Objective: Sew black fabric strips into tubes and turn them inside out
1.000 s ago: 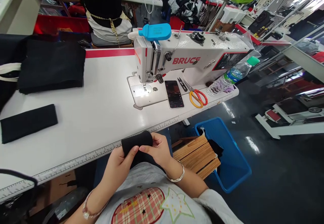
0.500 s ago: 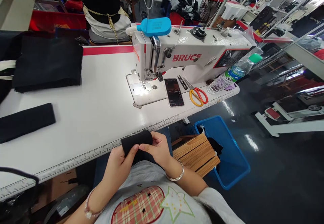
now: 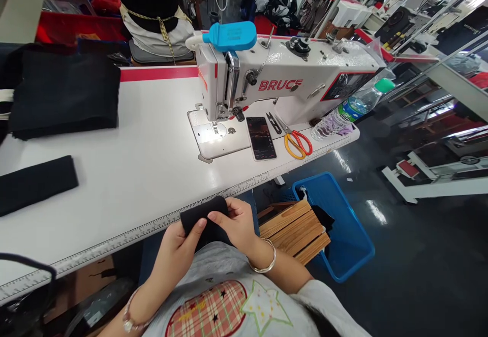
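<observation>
A piece of black fabric (image 3: 206,216) is folded over between my two hands, just off the table's front edge. My left hand (image 3: 179,248) grips its left end, thumb pressed on top. At the right end my right hand (image 3: 238,225) pinches it, the thumb near the left thumb and the other fingers partly hidden behind the cloth. Beyond my hands stands a white sewing machine (image 3: 282,72) with its metal needle plate (image 3: 219,141). On the table to the left lie a narrow black fabric strip (image 3: 38,183) and a thick stack of black fabric (image 3: 66,93).
A phone (image 3: 261,139), thread snips (image 3: 273,123), scissors (image 3: 297,144) and a plastic bottle (image 3: 348,108) lie by the machine. A wooden slatted stool (image 3: 293,230) and a blue basket (image 3: 353,248) stand below right. Another person (image 3: 147,11) sits beyond the table.
The fabric's near part now shows more below my thumbs, which have moved slightly apart. Both hands keep their hold. The view has shifted a little.
</observation>
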A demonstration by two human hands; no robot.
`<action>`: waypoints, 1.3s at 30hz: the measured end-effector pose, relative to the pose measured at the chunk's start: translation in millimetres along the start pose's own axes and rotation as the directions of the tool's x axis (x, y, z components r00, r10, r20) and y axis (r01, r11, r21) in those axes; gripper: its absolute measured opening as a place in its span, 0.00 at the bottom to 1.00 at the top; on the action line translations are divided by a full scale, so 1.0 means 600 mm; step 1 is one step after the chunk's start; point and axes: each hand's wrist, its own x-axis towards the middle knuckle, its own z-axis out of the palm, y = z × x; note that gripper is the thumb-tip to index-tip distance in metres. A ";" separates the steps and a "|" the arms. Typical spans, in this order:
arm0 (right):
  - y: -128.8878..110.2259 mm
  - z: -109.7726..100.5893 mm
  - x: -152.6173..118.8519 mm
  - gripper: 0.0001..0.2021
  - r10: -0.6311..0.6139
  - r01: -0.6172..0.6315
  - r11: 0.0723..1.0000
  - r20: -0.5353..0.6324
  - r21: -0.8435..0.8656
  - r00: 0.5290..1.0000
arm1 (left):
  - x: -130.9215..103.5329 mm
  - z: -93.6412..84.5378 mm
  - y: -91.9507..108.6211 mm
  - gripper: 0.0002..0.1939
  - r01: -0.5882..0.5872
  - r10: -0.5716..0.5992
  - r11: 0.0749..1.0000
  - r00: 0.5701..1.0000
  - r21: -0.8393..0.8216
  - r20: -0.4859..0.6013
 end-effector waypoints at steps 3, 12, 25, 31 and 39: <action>-0.003 -0.002 0.003 0.18 -0.046 0.046 0.999 -0.035 -0.010 0.998 | 0.000 -0.004 -0.007 0.24 0.088 -0.088 0.994 0.996 -0.061 -0.001; -0.018 -0.009 0.014 0.20 -0.155 0.157 0.982 0.032 -0.101 0.987 | 0.004 -0.003 -0.032 0.19 0.378 -0.371 0.724 0.919 -0.577 0.136; 0.002 -0.016 0.021 0.26 -0.479 0.565 0.712 0.299 -0.417 0.825 | 0.019 -0.012 -0.001 0.22 0.389 -0.455 0.276 0.858 -0.879 0.237; 0.011 -0.024 0.030 0.26 -0.595 0.668 0.570 0.321 -0.479 0.737 | 0.017 -0.027 -0.002 0.16 0.432 -0.438 0.225 0.846 -0.873 0.305; 0.001 -0.021 0.023 0.17 -0.651 0.651 0.479 0.258 -0.590 0.713 | 0.015 -0.028 -0.007 0.20 0.340 -0.417 0.317 0.888 -0.885 0.192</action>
